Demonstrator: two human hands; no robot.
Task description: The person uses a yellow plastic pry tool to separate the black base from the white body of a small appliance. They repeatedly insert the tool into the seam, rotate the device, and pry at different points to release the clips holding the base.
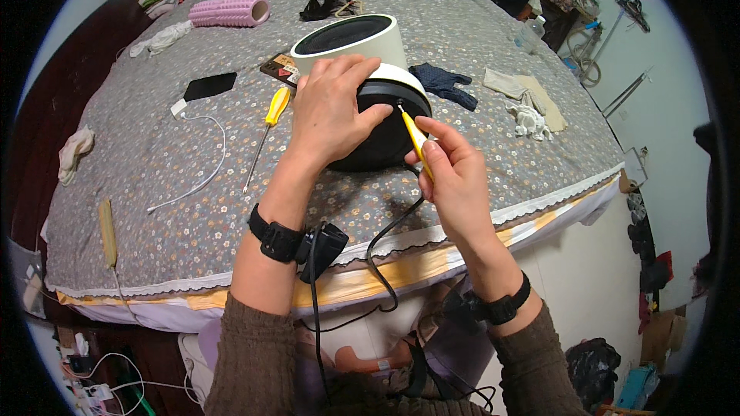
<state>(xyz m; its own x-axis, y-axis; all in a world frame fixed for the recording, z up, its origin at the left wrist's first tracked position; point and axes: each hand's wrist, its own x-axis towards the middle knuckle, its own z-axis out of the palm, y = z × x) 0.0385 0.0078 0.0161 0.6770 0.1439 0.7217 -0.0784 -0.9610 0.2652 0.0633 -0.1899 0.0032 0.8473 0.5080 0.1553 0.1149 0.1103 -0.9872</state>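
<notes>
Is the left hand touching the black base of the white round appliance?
Touching. The head view shows the left hand lying flat on the black base, fingers spread over its rim.

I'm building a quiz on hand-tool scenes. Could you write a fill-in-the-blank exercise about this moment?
1. The right hand holds a small screwdriver with a ____ handle.
2. The left hand rests on the appliance's ____ base.
3. A second screwdriver lies on the bed to the ____ of the left hand.
4. Each wrist wears a ____ strap.

Missing words: yellow; black; left; black
</notes>
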